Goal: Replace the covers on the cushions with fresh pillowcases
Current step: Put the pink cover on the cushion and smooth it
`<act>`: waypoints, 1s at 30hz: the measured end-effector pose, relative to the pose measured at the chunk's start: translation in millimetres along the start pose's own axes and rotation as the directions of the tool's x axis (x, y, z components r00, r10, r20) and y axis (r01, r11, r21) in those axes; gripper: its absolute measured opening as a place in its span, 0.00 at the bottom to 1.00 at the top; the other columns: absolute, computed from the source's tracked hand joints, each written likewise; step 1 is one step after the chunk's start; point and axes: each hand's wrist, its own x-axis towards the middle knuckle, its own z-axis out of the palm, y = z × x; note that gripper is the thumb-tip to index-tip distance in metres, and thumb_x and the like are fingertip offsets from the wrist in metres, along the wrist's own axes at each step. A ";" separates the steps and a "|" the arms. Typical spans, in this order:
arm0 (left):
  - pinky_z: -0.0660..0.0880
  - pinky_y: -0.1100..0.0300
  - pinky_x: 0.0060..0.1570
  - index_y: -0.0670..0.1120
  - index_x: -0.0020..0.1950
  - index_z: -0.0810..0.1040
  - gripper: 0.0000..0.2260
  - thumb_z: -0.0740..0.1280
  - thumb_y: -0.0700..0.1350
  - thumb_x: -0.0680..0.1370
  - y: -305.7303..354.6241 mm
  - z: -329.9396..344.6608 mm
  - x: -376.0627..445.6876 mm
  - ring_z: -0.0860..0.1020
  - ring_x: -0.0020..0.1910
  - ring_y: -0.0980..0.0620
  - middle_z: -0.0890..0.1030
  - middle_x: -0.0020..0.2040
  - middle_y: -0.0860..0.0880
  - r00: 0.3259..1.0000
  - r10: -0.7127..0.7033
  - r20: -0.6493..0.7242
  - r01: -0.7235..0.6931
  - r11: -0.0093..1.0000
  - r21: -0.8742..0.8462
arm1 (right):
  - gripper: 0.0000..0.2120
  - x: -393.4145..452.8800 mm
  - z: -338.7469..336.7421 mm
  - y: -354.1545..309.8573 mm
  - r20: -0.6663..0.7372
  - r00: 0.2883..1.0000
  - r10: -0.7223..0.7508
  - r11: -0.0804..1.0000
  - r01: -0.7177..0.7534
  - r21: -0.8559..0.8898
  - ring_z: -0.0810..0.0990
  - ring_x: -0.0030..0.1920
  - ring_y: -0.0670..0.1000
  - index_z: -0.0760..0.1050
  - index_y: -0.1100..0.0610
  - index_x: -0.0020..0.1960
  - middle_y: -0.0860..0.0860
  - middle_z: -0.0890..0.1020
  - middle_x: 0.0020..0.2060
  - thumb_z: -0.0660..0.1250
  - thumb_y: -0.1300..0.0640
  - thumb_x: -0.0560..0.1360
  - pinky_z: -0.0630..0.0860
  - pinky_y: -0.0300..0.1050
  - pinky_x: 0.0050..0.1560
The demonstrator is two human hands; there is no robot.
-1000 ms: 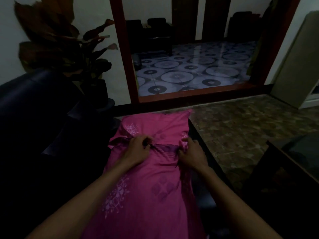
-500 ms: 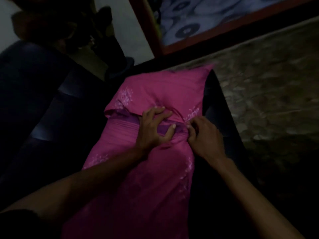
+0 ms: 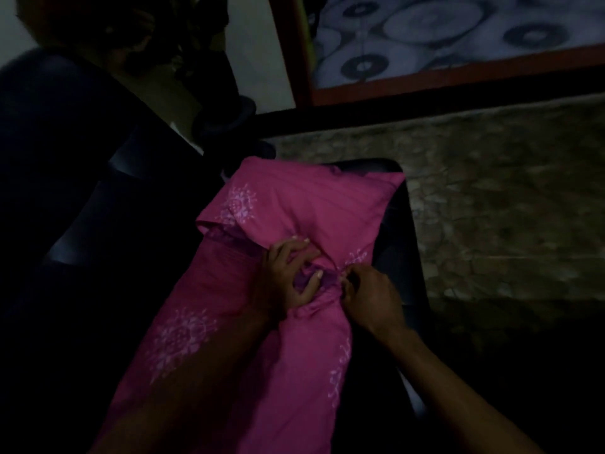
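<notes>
A pink pillowcase [image 3: 262, 322] with pale floral prints is lying along the dark sofa [image 3: 82, 224] seat's front edge. The left hand [image 3: 288, 280] is gripping bunched fabric at its opening; the right hand [image 3: 370, 296] is pinching the edge.

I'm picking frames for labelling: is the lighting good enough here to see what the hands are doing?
Head view: dim and underexposed; the sofa is near black, but the pink pillowcase and both hands, left hand and right hand, stay readable; slight softness, wide-angle tilt.
</notes>
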 end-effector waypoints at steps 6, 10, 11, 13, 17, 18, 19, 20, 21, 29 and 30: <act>0.74 0.44 0.56 0.47 0.54 0.82 0.10 0.66 0.48 0.76 9.0 -17.1 -3.1 0.77 0.57 0.44 0.81 0.56 0.49 0.992 -0.026 0.122 0.027 1.000 -0.005 | 0.06 -21.4 16.6 5.6 -0.139 0.990 -0.024 0.999 0.028 0.030 0.83 0.45 0.60 0.77 0.55 0.44 0.55 0.84 0.43 0.69 0.54 0.77 0.75 0.50 0.41; 0.76 0.49 0.49 0.49 0.49 0.82 0.10 0.65 0.48 0.71 26.5 -52.6 -8.4 0.79 0.50 0.47 0.83 0.50 0.50 0.984 0.008 0.178 0.009 0.996 -0.091 | 0.05 -63.6 20.8 -0.1 -0.221 0.975 -0.023 0.992 0.049 0.114 0.83 0.43 0.55 0.77 0.53 0.43 0.50 0.83 0.41 0.70 0.56 0.77 0.75 0.49 0.42; 0.75 0.50 0.48 0.49 0.48 0.83 0.10 0.65 0.49 0.70 31.3 -61.1 -12.1 0.80 0.49 0.47 0.83 0.49 0.51 0.981 0.018 0.193 0.000 0.996 -0.089 | 0.04 -72.3 22.1 1.7 -0.224 0.974 -0.025 0.990 0.055 0.130 0.83 0.43 0.54 0.77 0.53 0.43 0.50 0.83 0.41 0.71 0.57 0.76 0.75 0.49 0.42; 0.71 0.51 0.50 0.52 0.46 0.83 0.10 0.65 0.52 0.70 41.2 -72.8 -24.2 0.81 0.49 0.49 0.84 0.47 0.53 0.977 0.028 0.210 -0.015 0.998 -0.067 | 0.05 -93.9 24.9 6.0 -0.230 0.973 -0.025 0.975 0.074 0.208 0.82 0.43 0.51 0.78 0.52 0.43 0.47 0.83 0.40 0.69 0.52 0.75 0.77 0.49 0.44; 0.68 0.51 0.54 0.54 0.45 0.84 0.10 0.66 0.55 0.70 65.2 -85.9 -42.1 0.81 0.50 0.54 0.85 0.47 0.57 0.965 0.065 0.254 -0.055 0.997 -0.046 | 0.08 -135.5 31.8 16.2 -0.301 0.953 0.027 0.922 0.093 0.377 0.81 0.40 0.41 0.78 0.51 0.40 0.44 0.83 0.37 0.71 0.48 0.74 0.76 0.43 0.44; 0.68 0.51 0.55 0.54 0.46 0.84 0.10 0.67 0.55 0.70 71.3 -88.1 -45.6 0.81 0.50 0.55 0.85 0.48 0.57 0.961 0.084 0.264 -0.069 0.996 -0.064 | 0.08 -142.4 31.5 16.8 -0.301 0.952 0.049 0.903 0.087 0.421 0.79 0.38 0.40 0.77 0.52 0.38 0.43 0.83 0.35 0.73 0.52 0.74 0.75 0.40 0.43; 0.69 0.52 0.54 0.54 0.46 0.84 0.10 0.67 0.56 0.71 76.8 -90.8 -48.4 0.81 0.50 0.55 0.85 0.48 0.58 0.958 0.099 0.270 -0.080 0.993 -0.083 | 0.10 -147.2 30.2 17.7 -0.301 0.952 0.060 0.884 0.090 0.459 0.78 0.35 0.39 0.77 0.52 0.37 0.43 0.82 0.33 0.75 0.53 0.73 0.74 0.38 0.41; 0.69 0.54 0.53 0.54 0.46 0.84 0.10 0.68 0.56 0.71 81.8 -93.9 -51.8 0.81 0.49 0.56 0.85 0.48 0.58 0.957 0.104 0.272 -0.077 0.991 -0.107 | 0.10 -150.4 27.7 18.4 -0.302 0.952 0.053 0.869 0.105 0.484 0.76 0.33 0.39 0.76 0.51 0.36 0.44 0.81 0.31 0.74 0.51 0.72 0.73 0.38 0.39; 0.70 0.55 0.52 0.53 0.46 0.84 0.10 0.68 0.56 0.71 87.0 -97.0 -55.0 0.81 0.49 0.57 0.85 0.48 0.58 0.957 0.106 0.270 -0.071 0.988 -0.136 | 0.10 -153.9 23.8 19.2 -0.313 0.949 0.044 0.852 0.128 0.507 0.76 0.32 0.41 0.76 0.51 0.36 0.45 0.81 0.30 0.73 0.48 0.71 0.73 0.38 0.38; 0.68 0.66 0.51 0.51 0.47 0.84 0.06 0.73 0.47 0.71 114.7 -111.9 -64.1 0.80 0.46 0.56 0.84 0.47 0.55 0.941 0.183 0.286 -0.147 0.979 -0.143 | 0.13 -158.6 6.3 47.2 -0.384 0.888 0.252 0.686 0.116 0.718 0.83 0.41 0.58 0.76 0.46 0.50 0.54 0.84 0.43 0.71 0.40 0.70 0.80 0.52 0.39; 0.70 0.64 0.51 0.51 0.47 0.84 0.07 0.71 0.48 0.71 116.4 -115.1 -60.2 0.81 0.46 0.54 0.84 0.47 0.55 0.930 0.197 0.310 -0.166 0.978 -0.122 | 0.11 -155.7 8.8 50.4 -0.384 0.880 0.278 0.685 0.098 0.722 0.84 0.44 0.60 0.77 0.44 0.52 0.54 0.84 0.45 0.73 0.43 0.72 0.81 0.55 0.44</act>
